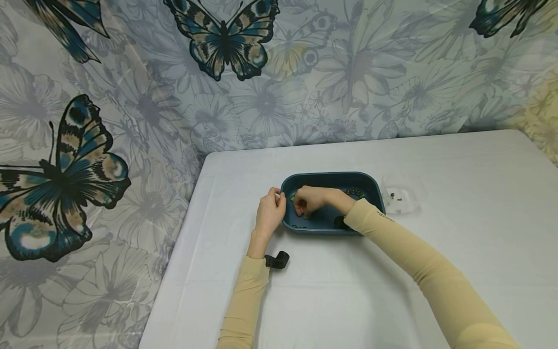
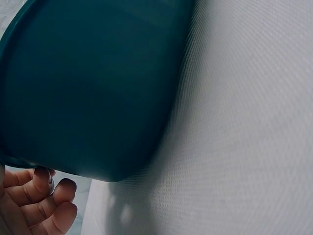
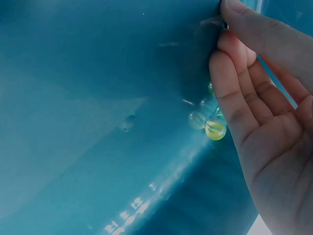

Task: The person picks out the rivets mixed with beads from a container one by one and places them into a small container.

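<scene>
A dark blue-green plastic basin stands on the table with small glass marbles inside it. At its left end my left hand grips the rim, its fingers curled in the left wrist view against the basin's outer end. My right hand reaches down into the left part of the basin. Its thumb and forefinger pinch a sliver of something small and shiny, mostly hidden by the fingertips. Beside those fingers lie a yellow-streaked marble and a clear one.
Several brown and green marbles lie in the basin's back right corner. To the right stands a clear plastic box with a few small dark bits in it. White cloth covers the table, and a butterfly-print curtain hangs behind.
</scene>
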A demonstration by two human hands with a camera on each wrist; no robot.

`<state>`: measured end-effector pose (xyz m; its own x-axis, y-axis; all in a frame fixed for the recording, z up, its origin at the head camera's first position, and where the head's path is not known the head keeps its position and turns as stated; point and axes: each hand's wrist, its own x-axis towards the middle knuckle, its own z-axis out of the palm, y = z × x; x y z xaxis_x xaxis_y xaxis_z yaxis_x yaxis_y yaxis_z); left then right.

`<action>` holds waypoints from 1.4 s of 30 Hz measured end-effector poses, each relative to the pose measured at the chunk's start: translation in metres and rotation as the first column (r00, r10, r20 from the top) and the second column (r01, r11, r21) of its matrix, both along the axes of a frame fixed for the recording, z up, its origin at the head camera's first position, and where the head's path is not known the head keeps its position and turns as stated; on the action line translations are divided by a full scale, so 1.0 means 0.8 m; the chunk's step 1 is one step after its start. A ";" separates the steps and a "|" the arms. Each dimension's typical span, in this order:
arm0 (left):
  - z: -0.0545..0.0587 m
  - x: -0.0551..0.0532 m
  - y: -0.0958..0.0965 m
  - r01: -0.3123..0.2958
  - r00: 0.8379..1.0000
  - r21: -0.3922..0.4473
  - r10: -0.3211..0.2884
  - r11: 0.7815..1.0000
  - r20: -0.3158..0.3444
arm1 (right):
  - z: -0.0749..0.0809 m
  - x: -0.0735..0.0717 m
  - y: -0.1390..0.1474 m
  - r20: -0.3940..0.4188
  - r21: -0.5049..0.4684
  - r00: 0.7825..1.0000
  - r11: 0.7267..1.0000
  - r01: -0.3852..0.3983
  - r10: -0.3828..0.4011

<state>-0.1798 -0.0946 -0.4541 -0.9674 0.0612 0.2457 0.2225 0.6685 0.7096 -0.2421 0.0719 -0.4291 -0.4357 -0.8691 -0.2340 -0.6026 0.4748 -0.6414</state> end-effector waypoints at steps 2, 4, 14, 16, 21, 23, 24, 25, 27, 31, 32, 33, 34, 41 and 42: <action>0.000 0.000 0.000 -0.001 1.000 -0.001 0.001 1.000 0.001 | 0.001 0.000 0.000 -0.005 0.001 1.000 1.000 -0.004 0.004; 0.000 0.000 0.000 -0.001 1.000 0.001 0.001 1.000 0.002 | 0.000 0.000 0.000 -0.008 0.004 1.000 1.000 -0.006 0.006; -0.001 0.000 0.000 -0.004 1.000 0.008 0.003 1.000 0.002 | 0.000 0.000 -0.001 -0.034 0.025 0.999 0.999 -0.031 0.032; 0.000 0.000 0.000 -0.002 1.000 0.011 0.002 1.000 0.001 | 0.001 0.001 -0.001 -0.039 0.028 0.999 0.999 -0.036 0.037; -0.001 -0.001 -0.001 0.001 1.000 0.013 -0.001 1.000 -0.005 | 0.002 0.001 -0.001 -0.027 0.046 0.999 0.998 -0.031 0.032; -0.002 -0.001 -0.001 0.001 1.000 0.012 -0.001 1.000 -0.008 | 0.002 0.001 -0.001 -0.024 0.050 0.999 0.998 -0.031 0.033; -0.002 -0.001 -0.001 0.001 1.000 0.012 -0.001 1.000 -0.009 | 0.002 0.000 0.000 -0.025 0.053 0.999 0.998 -0.033 0.034; -0.002 -0.001 -0.001 0.001 1.000 0.011 0.000 1.000 -0.010 | 0.002 0.000 0.000 -0.027 0.054 0.999 0.998 -0.036 0.038; -0.002 0.000 -0.001 0.002 1.000 0.014 -0.002 1.000 -0.010 | 0.001 -0.001 0.000 -0.029 0.060 0.999 0.997 -0.040 0.042; -0.001 0.000 -0.001 0.004 1.000 0.012 -0.004 1.000 -0.007 | 0.000 -0.001 0.001 -0.019 0.051 0.998 0.997 -0.054 0.055; -0.001 0.000 -0.001 0.005 1.000 0.012 -0.005 1.000 -0.007 | 0.000 -0.001 0.002 -0.015 0.048 0.998 0.997 -0.057 0.058; -0.001 0.000 -0.001 0.005 1.000 0.011 -0.005 1.000 -0.007 | 0.000 -0.001 0.002 -0.013 0.045 0.998 0.997 -0.060 0.060; -0.001 0.001 -0.001 0.006 1.000 0.010 -0.005 1.000 -0.006 | 0.001 -0.001 0.002 -0.011 0.042 0.998 0.997 -0.061 0.062; -0.001 0.001 -0.001 0.005 1.000 0.007 -0.005 1.000 -0.007 | 0.002 -0.001 0.003 -0.014 0.045 0.998 0.997 -0.058 0.059; -0.001 0.001 -0.001 0.005 1.000 0.007 -0.005 1.000 -0.007 | 0.002 -0.001 0.004 -0.012 0.046 0.998 0.998 -0.053 0.054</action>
